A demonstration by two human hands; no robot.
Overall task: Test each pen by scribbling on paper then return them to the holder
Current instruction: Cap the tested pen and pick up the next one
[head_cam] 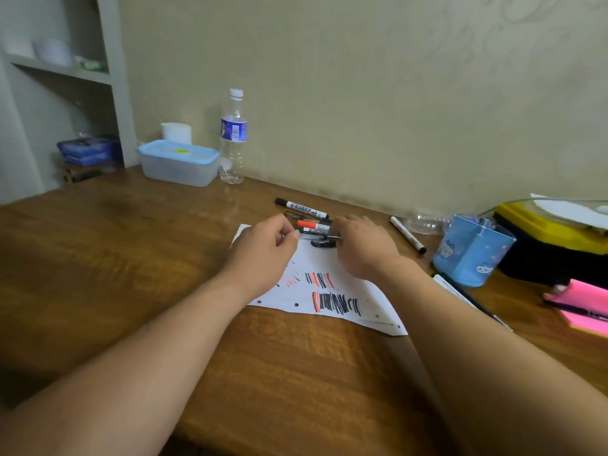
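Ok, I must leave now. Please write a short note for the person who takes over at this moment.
Left hand grip: fingers curled at the left end of the pen cluster; hold unclear.
Right hand grip: fingers curled over its right end; hold unclear.
The cluster lies at the far edge of the paper. One black marker lies behind it, another marker beside the blue holder.
Done: black and red scribbles on the paper.
To do: no pen shows in the holder; return all, test any untested.

Water bottle [233,136], lidded plastic box [178,162], yellow-and-black case [552,235], pink notepad [584,306], wooden desk [115,258]
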